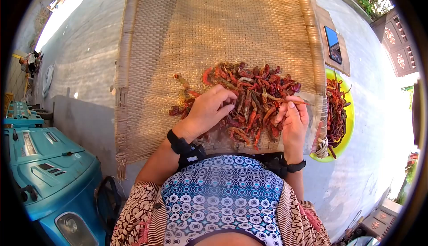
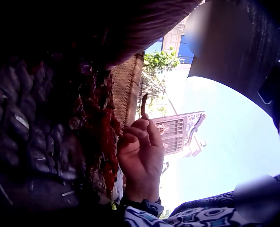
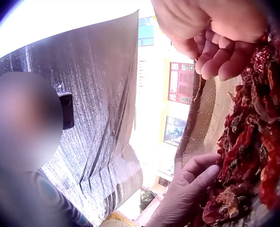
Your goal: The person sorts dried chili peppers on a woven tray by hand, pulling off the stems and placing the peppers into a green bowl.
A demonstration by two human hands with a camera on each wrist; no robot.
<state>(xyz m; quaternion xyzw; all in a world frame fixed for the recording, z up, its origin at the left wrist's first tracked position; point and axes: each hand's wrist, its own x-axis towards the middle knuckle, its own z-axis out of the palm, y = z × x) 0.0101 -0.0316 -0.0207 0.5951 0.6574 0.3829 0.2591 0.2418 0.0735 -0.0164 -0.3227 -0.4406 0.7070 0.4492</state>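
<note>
A heap of dried red chili peppers [image 1: 256,96] lies on the woven mat [image 1: 240,27] in front of me. My left hand [image 1: 209,110] reaches over the heap's left side, fingertips right at the peppers and thumb apart from the index finger. My right hand [image 1: 294,119], palm up at the heap's right edge, pinches one thin dried chili pepper [image 1: 304,102] between thumb and fingers. In the left wrist view this chili pepper [image 2: 144,105] sticks up from the fingertips. Curled fingers of the right hand [image 3: 220,40] show in the right wrist view above the heap.
To the right, a yellow basin [image 1: 350,128] holds more dried chilies. A phone [image 1: 333,45] lies on a board [image 1: 342,67] beside the mat's raised edge. On the left stands a teal vehicle [image 1: 53,166]. A few chilies [image 1: 182,82] lie loose left of the heap.
</note>
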